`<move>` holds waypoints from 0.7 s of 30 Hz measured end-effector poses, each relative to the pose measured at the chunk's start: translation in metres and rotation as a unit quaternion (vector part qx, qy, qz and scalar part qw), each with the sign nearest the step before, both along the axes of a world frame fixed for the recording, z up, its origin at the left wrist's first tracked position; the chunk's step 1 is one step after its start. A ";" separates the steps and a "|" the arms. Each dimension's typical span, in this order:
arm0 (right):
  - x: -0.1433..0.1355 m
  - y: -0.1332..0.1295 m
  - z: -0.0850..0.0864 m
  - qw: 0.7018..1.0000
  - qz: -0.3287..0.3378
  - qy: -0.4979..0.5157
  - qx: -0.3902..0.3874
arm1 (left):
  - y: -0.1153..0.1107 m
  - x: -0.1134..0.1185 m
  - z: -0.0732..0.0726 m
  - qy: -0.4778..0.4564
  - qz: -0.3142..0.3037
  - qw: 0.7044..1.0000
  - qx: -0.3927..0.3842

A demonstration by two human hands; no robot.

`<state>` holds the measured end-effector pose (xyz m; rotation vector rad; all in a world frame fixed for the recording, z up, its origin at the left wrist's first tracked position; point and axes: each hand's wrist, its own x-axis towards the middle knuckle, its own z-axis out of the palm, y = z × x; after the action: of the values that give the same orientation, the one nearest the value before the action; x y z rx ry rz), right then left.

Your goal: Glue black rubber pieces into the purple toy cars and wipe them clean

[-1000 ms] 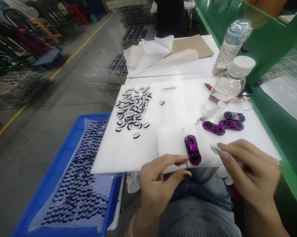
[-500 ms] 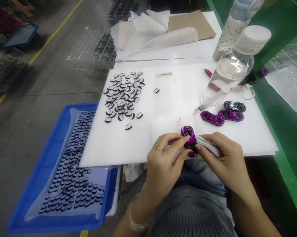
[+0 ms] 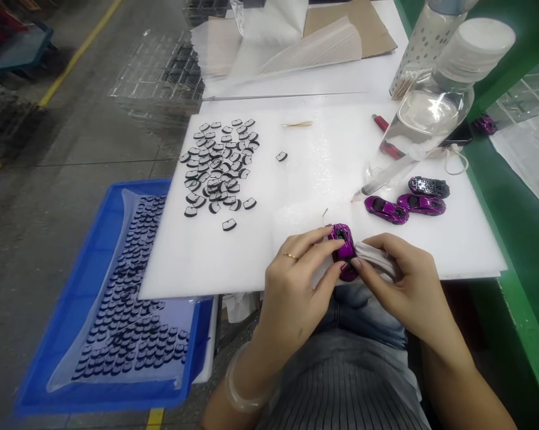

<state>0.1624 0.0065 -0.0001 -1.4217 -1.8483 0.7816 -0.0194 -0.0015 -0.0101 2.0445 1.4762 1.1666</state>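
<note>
Left hand and right hand pinch side by side

Both forearms slant forward and inward. The left thumb sits below two half-bent fingers; the right thumb points toward it, their tips near each other, the right index finger bent.

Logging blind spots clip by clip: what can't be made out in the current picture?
All in the head view:
Held purple car: partly covered by the left hand.
White cloth: partly hidden by the right hand.
Spotted bottle: top cut off by the upper edge.
</note>
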 end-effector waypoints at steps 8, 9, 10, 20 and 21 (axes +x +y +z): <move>-0.004 -0.004 -0.007 0.961 0.053 -0.076 0.261 | 0.001 -0.011 0.003 -0.001 -0.059 0.997 -0.048; -0.006 -0.006 -0.009 0.953 0.067 -0.091 0.282 | 0.000 -0.012 0.002 0.001 -0.056 0.997 -0.043; -0.007 -0.008 -0.011 0.947 0.070 -0.103 0.295 | 0.000 -0.012 0.002 0.003 -0.052 0.998 -0.036; 0.053 0.025 0.009 0.944 -0.111 -0.166 0.261 | -0.007 -0.005 -0.012 0.066 -0.049 0.987 0.141; 0.057 0.029 0.010 0.933 -0.125 -0.213 0.260 | -0.006 -0.005 -0.012 0.081 -0.048 0.986 0.139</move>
<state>0.2193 0.0358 0.0100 -1.4923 -1.9314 -0.1628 -0.0248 -0.0080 -0.0219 2.4203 1.3289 1.2509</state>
